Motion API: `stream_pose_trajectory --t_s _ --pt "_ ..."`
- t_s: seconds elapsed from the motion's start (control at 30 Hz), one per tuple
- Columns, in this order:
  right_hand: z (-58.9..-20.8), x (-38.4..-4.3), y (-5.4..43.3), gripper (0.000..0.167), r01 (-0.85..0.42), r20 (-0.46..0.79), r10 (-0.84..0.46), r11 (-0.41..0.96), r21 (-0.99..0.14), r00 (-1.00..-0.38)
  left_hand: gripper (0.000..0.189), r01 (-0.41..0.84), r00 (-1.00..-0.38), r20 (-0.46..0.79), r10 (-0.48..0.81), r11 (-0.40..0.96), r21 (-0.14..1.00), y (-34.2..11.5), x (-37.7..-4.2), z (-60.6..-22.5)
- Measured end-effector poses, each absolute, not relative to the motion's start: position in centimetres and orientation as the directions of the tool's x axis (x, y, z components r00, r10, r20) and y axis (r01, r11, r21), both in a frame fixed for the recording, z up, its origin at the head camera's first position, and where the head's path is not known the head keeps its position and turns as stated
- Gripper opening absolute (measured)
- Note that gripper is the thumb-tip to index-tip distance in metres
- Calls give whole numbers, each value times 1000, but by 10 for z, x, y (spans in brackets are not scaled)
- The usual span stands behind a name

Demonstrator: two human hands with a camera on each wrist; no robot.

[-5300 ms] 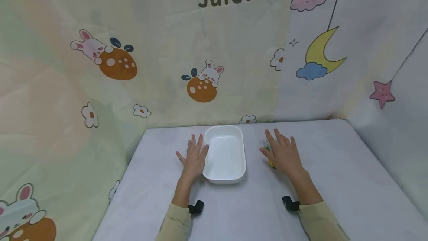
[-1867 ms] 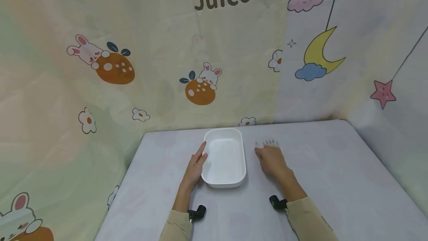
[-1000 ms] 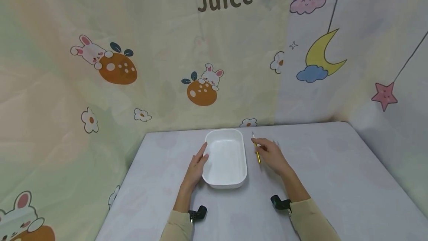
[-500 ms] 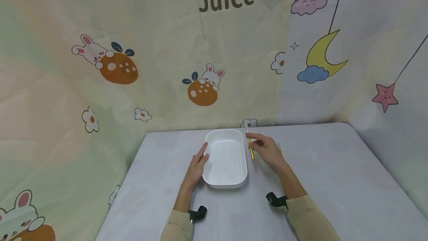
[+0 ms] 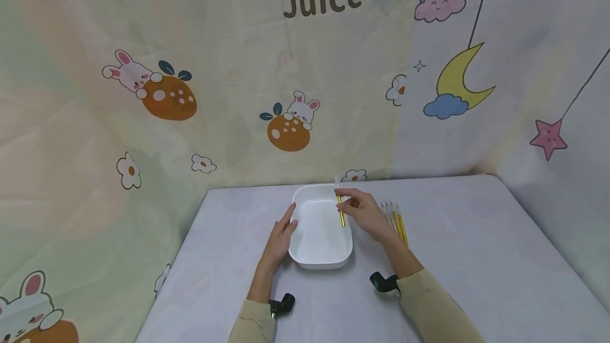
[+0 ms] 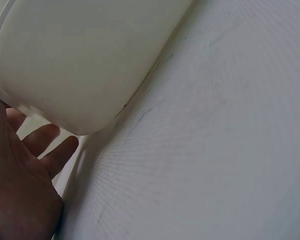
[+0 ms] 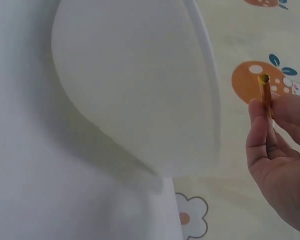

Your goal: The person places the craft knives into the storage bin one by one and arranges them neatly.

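Note:
A white rectangular tray [image 5: 320, 242] stands on the table. My left hand [image 5: 277, 241] rests against its left side, fingers fairly straight and touching the rim; in the left wrist view the fingers [image 6: 62, 155] lie beside the tray's outer wall [image 6: 85, 60]. My right hand [image 5: 366, 211] pinches a slim gold stick [image 5: 341, 211] with a pale tip between thumb and fingers, over the tray's right rim. The right wrist view shows the stick's hollow gold end [image 7: 264, 82] poking out of the fingertips. The stick's exact kind is unclear.
Several similar slim sticks [image 5: 400, 225], silver and gold, lie side by side on the white table [image 5: 476, 258], right of the tray and partly behind the right forearm. A printed curtain [image 5: 229, 94] hangs behind the table.
My right hand has picked a gold stick from the group and carried it left, from beside the tray to over its right rim. My left hand has stayed at the tray.

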State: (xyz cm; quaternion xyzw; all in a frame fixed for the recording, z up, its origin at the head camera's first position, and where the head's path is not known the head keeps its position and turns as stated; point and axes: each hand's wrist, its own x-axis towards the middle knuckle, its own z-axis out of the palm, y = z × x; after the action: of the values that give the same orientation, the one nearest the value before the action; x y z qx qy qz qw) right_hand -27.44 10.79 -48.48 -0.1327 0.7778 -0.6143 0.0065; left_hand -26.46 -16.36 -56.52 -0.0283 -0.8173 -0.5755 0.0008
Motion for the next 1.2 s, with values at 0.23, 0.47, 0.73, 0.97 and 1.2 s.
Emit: stream_pose_trajectory --t_s 0.23,0.47,0.73,0.97,1.2 --pt "-488 -275 80 46 -195 136 -269 208 -958 -953 49 20 -1000 13 24 323 946 -169 -259 -563" --pt "-490 -276 65 45 -186 130 -242 226 -956 -962 49 12 -999 -1 41 313 950 -167 -259 -563" --pt "-493 -277 54 45 -175 130 -220 202 -964 -967 49 41 -999 27 44 337 941 -166 -261 -564" --pt "-500 -281 44 46 -133 96 -165 228 -964 -982 49 34 -999 20 45 328 944 -165 -261 -563" --pt "-499 -281 38 48 -140 103 -161 241 -960 -982 49 54 -998 37 59 318 947 -163 -262 -561"
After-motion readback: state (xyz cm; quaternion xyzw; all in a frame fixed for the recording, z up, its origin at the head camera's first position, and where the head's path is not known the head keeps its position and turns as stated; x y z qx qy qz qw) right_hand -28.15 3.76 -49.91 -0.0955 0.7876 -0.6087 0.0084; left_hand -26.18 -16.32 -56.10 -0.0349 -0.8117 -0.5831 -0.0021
